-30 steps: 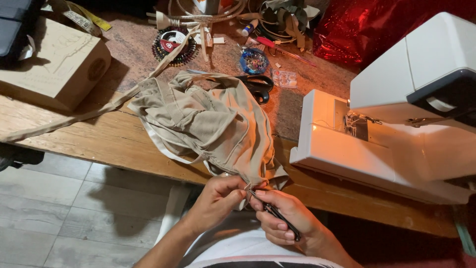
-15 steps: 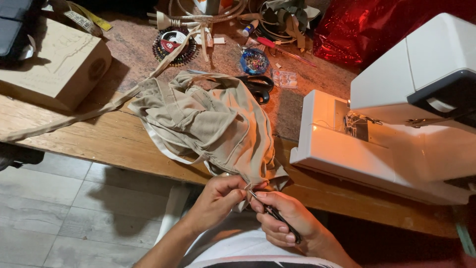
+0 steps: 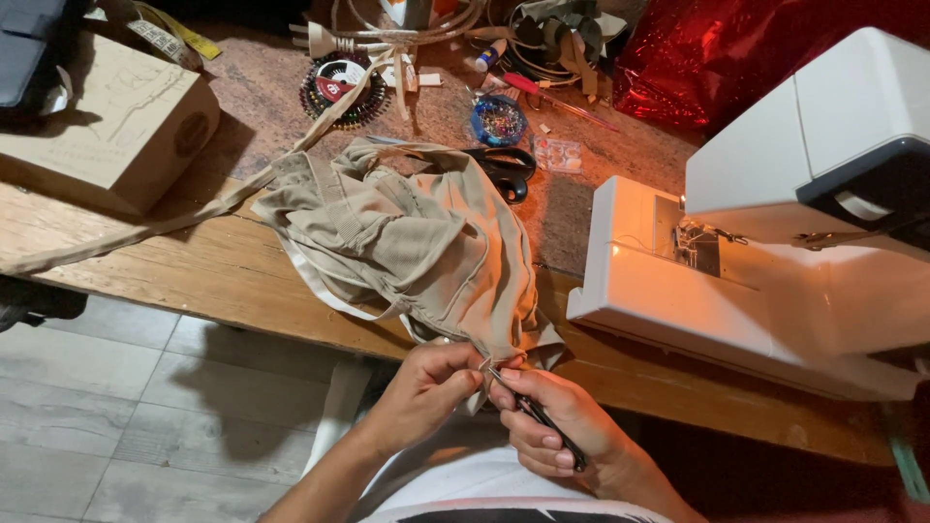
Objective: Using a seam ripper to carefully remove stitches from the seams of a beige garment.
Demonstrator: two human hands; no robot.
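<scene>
Head view: two hands, one beige garment (image 3: 407, 242), one slim dark tool (image 3: 538, 418), one pair of black scissors (image 3: 506, 171), one white sewing machine (image 3: 775, 232), one tan cardboard box (image 3: 107, 116). Left hand (image 3: 426, 387) pinching the garment's lower edge at 6 o'clock, just off the wooden table (image 3: 145, 261) rim. Right hand (image 3: 562, 426) closed around the tool, tip touching the pinched edge. Tool's long axis diagonal, tip toward 10 o'clock, back end toward 4 o'clock. Garment heaped mid-table, strap trailing toward 9 o'clock. Box at 10 o'clock, rectangular, round mark on its side. Crinkled red shiny wrap (image 3: 727, 48) at 1 o'clock. Round blue pin dish (image 3: 499, 119) at 12 o'clock.
</scene>
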